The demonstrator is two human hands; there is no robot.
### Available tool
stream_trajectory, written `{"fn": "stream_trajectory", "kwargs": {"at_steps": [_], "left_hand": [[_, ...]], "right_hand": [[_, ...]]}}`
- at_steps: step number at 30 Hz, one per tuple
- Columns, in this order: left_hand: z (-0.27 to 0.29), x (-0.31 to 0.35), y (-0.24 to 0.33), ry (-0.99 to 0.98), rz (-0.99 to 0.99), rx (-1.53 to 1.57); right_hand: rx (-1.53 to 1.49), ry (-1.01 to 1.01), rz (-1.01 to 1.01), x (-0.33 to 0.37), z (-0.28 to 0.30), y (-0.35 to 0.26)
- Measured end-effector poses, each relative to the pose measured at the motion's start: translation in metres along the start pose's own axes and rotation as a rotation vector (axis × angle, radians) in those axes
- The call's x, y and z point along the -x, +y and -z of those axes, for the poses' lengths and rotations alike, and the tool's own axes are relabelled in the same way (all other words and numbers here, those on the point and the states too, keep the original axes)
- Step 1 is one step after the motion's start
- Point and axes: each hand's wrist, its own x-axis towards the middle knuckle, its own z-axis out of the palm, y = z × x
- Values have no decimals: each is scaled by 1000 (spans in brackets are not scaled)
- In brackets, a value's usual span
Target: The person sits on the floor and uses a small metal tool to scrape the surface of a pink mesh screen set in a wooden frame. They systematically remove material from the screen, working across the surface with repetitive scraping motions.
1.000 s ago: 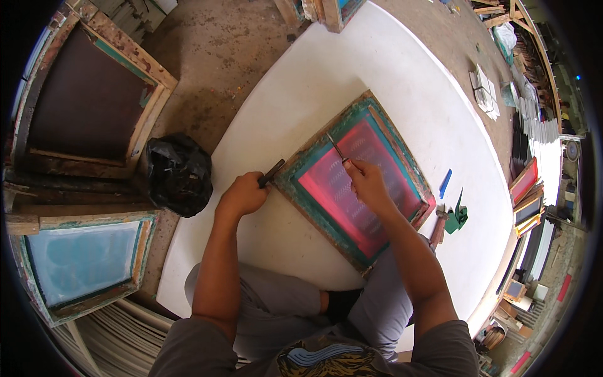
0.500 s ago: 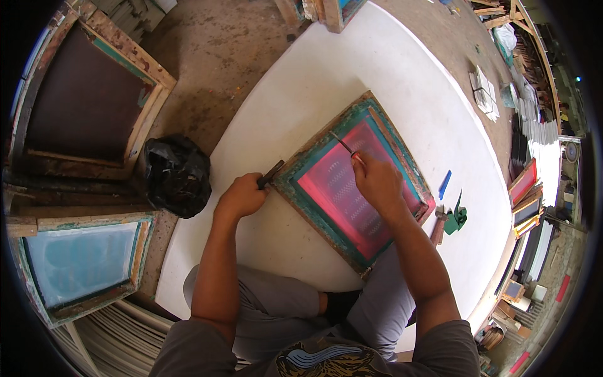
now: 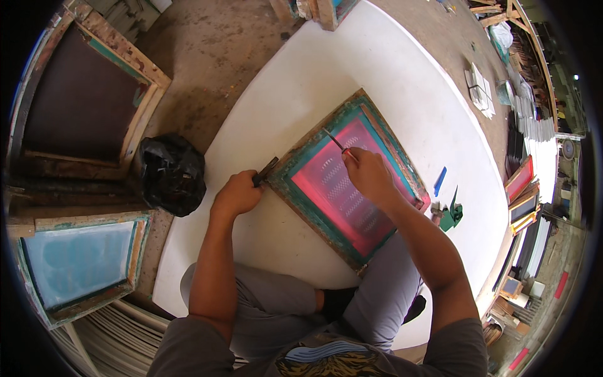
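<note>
- At the far left, a dark-panelled frame [image 3: 81,94] and a pale blue screen [image 3: 81,261] sit beside the white surface [image 3: 217,264], well apart from the hands.
- A crumpled black bag [image 3: 173,176] bulges against the surface's left edge; a wide backward swing of the left arm might brush it.
- The left hand [image 3: 237,196] is wrapped round a dark tool [image 3: 266,171], whose far end meets or overhangs the left corner of the screen frame; contact is hard to tell. A slip there could chip the worn wood.
- The screen frame [image 3: 319,224] lies skewed on the white surface before the crossed legs. No hand grips it, so a hard push could make it slide or turn.
- Its pink mesh [image 3: 317,182] is the likeliest casualty: a thin point skidding off the border could scratch or pierce it.
- The right hand [image 3: 369,173] is closed on a screwdriver-like tool [image 3: 335,141], the tip over the teal border near the upper-left rail; too steep an angle might drive it through.
- The right thigh [image 3: 386,283] crowds the frame's near side, limiting any turn that way.
- Beyond the right forearm [image 3: 427,248], which partly covers it, a hammer-like tool [image 3: 436,213] sits close to a green scrap [image 3: 452,215], with a blue strip [image 3: 440,181] nearby; an elbow could knock them.
</note>
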Motion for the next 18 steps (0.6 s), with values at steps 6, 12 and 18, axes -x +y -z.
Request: {"fn": "stream_trajectory", "kwargs": {"at_steps": [6,12,18], "left_hand": [[1,-1,1,-20,6,-27],[2,-1,1,-21,12,-30],[1,-1,-1,-19,16,2]], "right_hand": [[-99,35,-38,8,-18,8],[-83,64,-75,12,-25,4],[-103,72,-13,8,-32,20]]}}
